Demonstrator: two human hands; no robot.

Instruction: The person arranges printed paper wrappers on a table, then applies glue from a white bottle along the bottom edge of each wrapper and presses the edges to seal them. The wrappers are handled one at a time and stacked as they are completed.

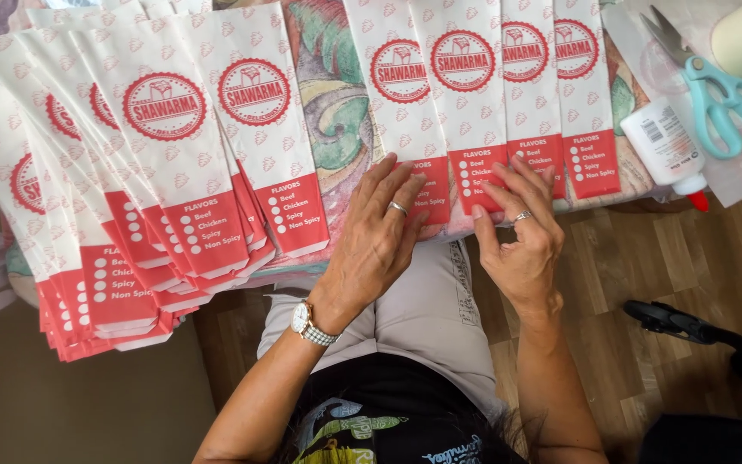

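Paper bags (474, 94) crowd the table; glue bottle (665, 142) and scissors (714, 90) block the right.

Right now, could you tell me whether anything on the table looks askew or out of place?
Nothing looks damaged or spilled. The left stack of paper bags is fanned unevenly, while the row under the left hand and right hand overlaps neatly. The glue bottle lies on its side.
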